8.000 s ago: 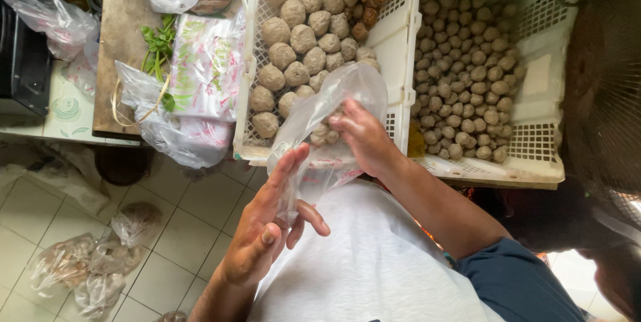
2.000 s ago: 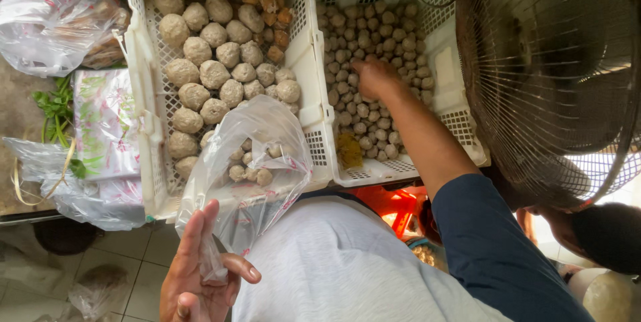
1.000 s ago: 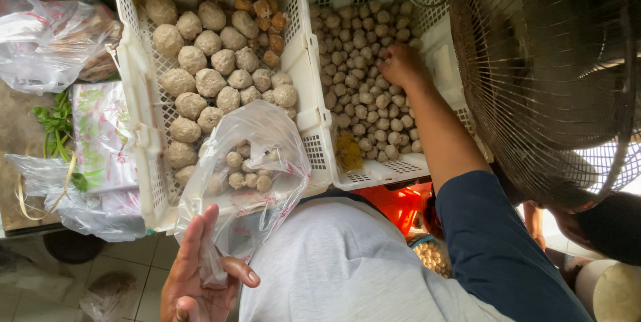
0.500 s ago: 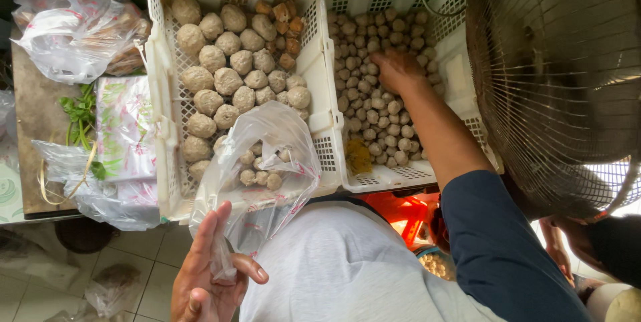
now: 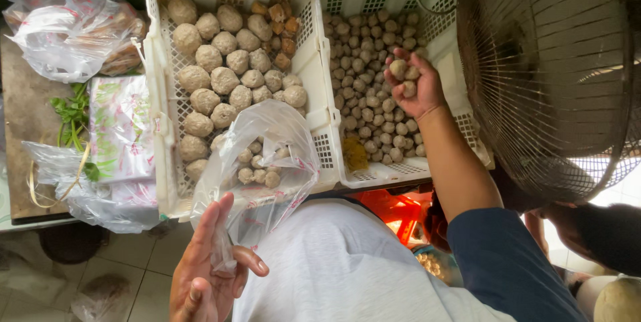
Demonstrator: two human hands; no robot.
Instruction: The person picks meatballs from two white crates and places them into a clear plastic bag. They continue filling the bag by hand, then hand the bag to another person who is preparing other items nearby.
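White crate (image 5: 437,18) of small meatballs (image 5: 364,105): right hand (image 5: 412,85), buried there a moment ago, now lifted, closed on a few; left hand (image 5: 207,275) pinching plastic bag (image 5: 264,155).

This looks like a food stall at a market. Two white plastic baskets (image 5: 314,95) sit side by side, one full of big round meatballs (image 5: 220,81) and one full of small ones (image 5: 364,88). Beside them lie clear plastic bags (image 5: 67,28) of food and some green leaves (image 5: 70,115) on a wooden board (image 5: 23,148). A big wire fan (image 5: 554,68) stands close by.
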